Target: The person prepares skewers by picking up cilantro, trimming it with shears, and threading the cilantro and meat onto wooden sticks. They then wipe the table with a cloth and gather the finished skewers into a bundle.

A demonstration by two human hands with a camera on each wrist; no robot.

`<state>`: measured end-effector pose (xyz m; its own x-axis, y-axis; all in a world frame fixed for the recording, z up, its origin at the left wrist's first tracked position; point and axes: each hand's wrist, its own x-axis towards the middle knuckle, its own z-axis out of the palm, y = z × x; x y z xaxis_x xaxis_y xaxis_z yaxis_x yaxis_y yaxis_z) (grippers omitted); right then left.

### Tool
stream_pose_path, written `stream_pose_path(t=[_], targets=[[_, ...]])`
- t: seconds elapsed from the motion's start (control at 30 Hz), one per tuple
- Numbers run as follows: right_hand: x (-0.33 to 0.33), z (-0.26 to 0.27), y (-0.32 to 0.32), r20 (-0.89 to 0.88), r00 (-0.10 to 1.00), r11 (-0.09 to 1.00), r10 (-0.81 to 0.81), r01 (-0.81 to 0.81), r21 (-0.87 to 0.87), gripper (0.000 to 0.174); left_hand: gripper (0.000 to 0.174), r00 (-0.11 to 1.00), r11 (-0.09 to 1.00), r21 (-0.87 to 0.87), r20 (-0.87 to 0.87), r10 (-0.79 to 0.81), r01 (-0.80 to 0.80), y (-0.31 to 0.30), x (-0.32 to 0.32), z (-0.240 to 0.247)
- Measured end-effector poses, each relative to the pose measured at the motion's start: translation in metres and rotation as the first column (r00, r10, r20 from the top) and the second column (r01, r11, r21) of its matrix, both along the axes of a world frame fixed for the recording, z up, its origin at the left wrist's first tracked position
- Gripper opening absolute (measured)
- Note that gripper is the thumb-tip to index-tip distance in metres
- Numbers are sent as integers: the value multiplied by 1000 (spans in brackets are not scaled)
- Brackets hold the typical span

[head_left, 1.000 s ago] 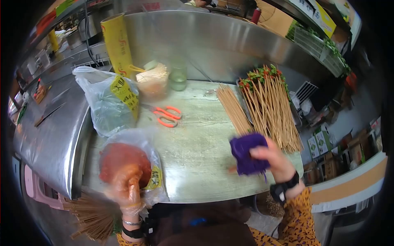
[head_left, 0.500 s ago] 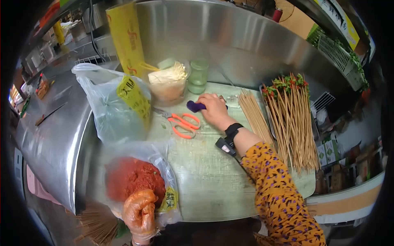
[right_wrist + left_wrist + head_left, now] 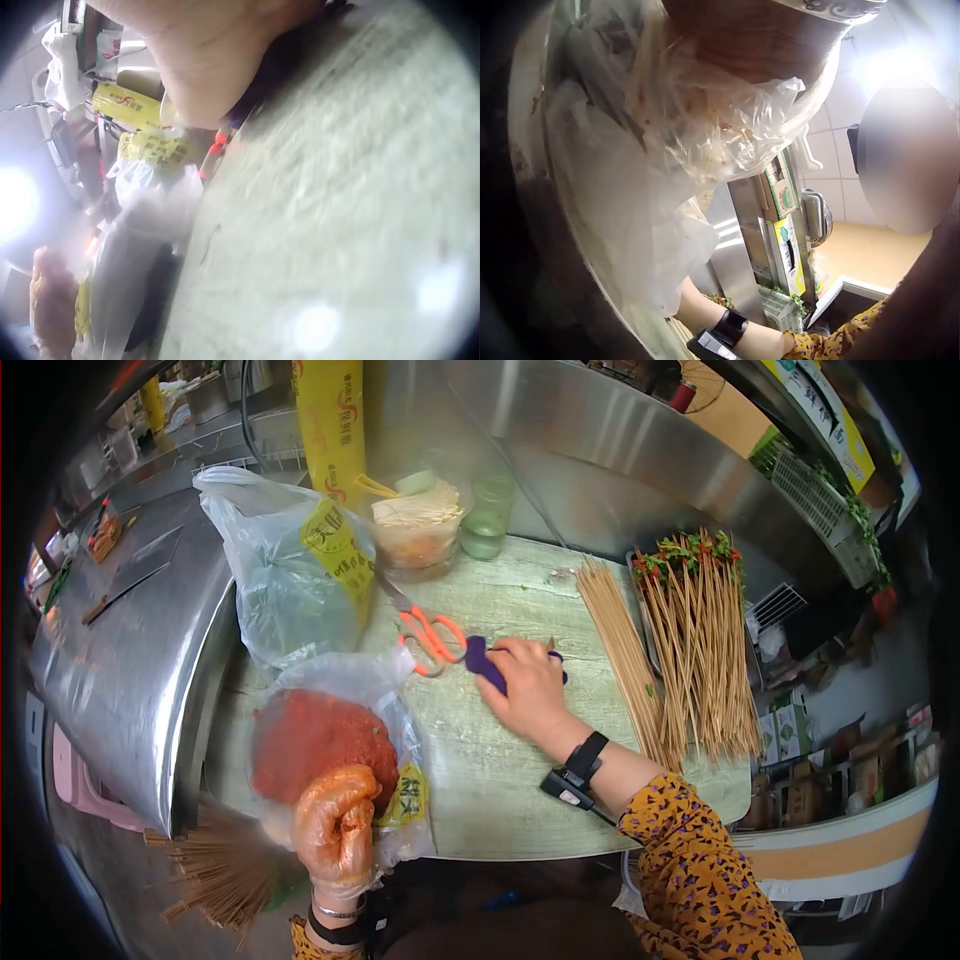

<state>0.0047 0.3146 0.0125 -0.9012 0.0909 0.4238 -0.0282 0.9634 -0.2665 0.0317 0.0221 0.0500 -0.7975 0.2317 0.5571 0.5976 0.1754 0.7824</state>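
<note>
My right hand [image 3: 527, 685], bare, holds a bunched purple cloth [image 3: 477, 654] against the pale green board [image 3: 480, 800]. Cloth sticks out on both sides of the bent fingers, whose tips are partly hidden; in the right wrist view the palm [image 3: 217, 52] covers most of it. Orange-handled scissors [image 3: 432, 640] lie just left of the cloth. My left hand [image 3: 338, 825], in a smeared clear plastic glove, has its fingers curled at the near edge of a red minced mass [image 3: 320, 745] on a plastic bag [image 3: 405, 710]. Nothing shows in that hand.
A tied white bag [image 3: 290, 575], a tub of pale mushrooms [image 3: 415, 540] and a green glass jar [image 3: 487, 518] stand at the back left. Bare skewers [image 3: 622, 650] lie beside a tray of loaded skewers [image 3: 700, 650] on the right. A metal counter [image 3: 130, 660] adjoins on the left.
My right hand first lifted the purple cloth at the right, then set it on the board near the jar, and has since slid it nearer. The left hand stays curled by the red mass.
</note>
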Motion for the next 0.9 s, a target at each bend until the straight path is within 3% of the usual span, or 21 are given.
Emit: stream_pose_path(t=[0.27, 0.5, 0.67, 0.77, 0.9], targets=[[51, 4, -42, -2, 952, 950, 305, -305, -74, 27, 17, 997, 997, 49, 45, -55, 53, 1, 1, -8], [117, 12, -34, 133, 910, 919, 393, -384, -84, 32, 17, 990, 985, 153, 104, -96, 79, 6, 3, -7], [189, 15, -12, 208, 936, 959, 284, -273, -81, 37, 18, 985, 978, 198, 140, -102, 73, 9, 5, -8], [238, 21, -1, 263, 943, 979, 203, -189, -77, 40, 19, 998, 998, 21, 4, -67, 66, -1, 0, -13], [302, 25, 12, 287, 957, 999, 39, -27, -46, 39, 19, 992, 994, 16, -64, -109, 111, -2, -3, -17]])
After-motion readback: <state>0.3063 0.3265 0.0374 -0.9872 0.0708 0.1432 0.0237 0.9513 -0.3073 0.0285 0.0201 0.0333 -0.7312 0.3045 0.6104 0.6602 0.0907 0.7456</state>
